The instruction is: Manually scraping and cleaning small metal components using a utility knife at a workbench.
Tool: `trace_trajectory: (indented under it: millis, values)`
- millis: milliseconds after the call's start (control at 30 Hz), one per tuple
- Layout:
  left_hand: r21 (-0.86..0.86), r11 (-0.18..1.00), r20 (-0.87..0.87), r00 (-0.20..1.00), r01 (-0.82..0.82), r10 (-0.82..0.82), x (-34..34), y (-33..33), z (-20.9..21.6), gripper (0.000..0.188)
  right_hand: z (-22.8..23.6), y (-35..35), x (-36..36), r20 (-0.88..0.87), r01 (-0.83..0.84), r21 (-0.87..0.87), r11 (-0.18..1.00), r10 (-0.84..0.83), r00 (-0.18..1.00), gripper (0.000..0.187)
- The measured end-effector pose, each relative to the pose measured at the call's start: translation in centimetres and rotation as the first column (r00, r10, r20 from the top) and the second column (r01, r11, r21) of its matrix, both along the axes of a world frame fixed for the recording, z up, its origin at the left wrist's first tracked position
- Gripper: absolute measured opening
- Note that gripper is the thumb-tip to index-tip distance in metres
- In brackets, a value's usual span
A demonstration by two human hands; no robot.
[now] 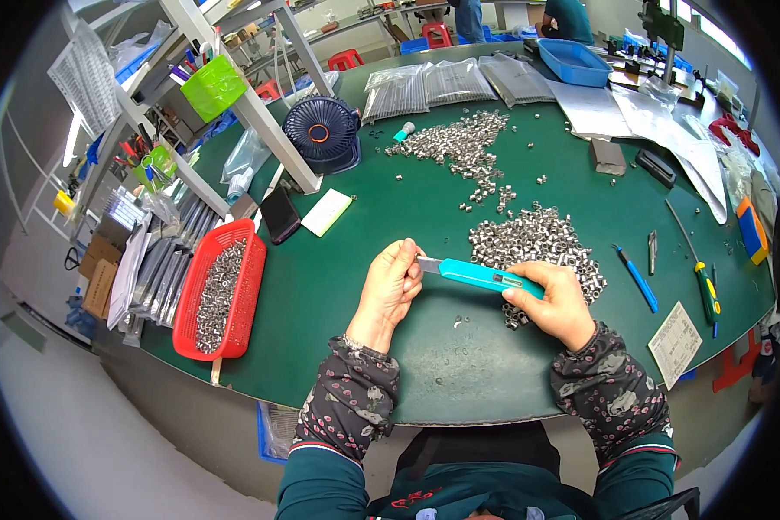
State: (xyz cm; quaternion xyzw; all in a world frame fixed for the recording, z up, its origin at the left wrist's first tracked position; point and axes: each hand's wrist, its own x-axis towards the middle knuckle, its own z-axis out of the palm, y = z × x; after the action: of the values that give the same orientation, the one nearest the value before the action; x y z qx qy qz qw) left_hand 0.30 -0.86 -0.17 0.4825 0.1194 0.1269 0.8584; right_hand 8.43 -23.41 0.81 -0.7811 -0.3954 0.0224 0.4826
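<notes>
Gripping a turquoise utility knife (485, 276) by its handle, the right hand (559, 303) aims the blade at the left hand (393, 284), whose fingers close tight on something too small to tell, above the green table (338, 295). Slipping, the blade could well cut those fingers. Metal nuts (537, 238) lie heaped at one o'clock, a red basket (219, 290) at nine, a fan (322, 132) at eleven.

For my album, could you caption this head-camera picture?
Right hand holds a turquoise utility knife, its blade at the left hand, over a green table strewn with small metal sleeves.
</notes>
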Motion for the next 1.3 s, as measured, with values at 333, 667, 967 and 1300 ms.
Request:
trace_trajectory:
  millis: [333, 667, 967, 1300]
  values:
    - [0.19, 0.981, -0.111, 0.992, -0.031, 0.053, 0.0, 0.0, 0.2, 0.033, 0.1, 0.0, -0.1, 0.15, 0.043, -0.023, 0.999, -0.039, 0.988, 0.026]
    - [0.189, 0.976, -0.176, 0.982, 0.108, -0.075, -0.2, 0.8, 0.4, 0.037, 0.0, -0.1, 0.0, 0.153, 0.0, 0.001, 1.0, 0.0, 0.988, 0.026]
    - [0.136, 0.948, -0.295, 0.925, 0.288, -0.239, -0.6, 1.1, 1.2, 0.031, 1.2, -0.6, 0.2, 0.285, 0.009, -0.043, 0.999, 0.004, 0.959, 0.025]
    - [0.135, 0.926, -0.321, 0.9, 0.354, -0.297, -0.7, 1.0, 1.2, 0.034, 2.4, -0.9, 0.5, 0.548, 0.034, -0.012, 0.999, -0.022, 0.836, 0.028]
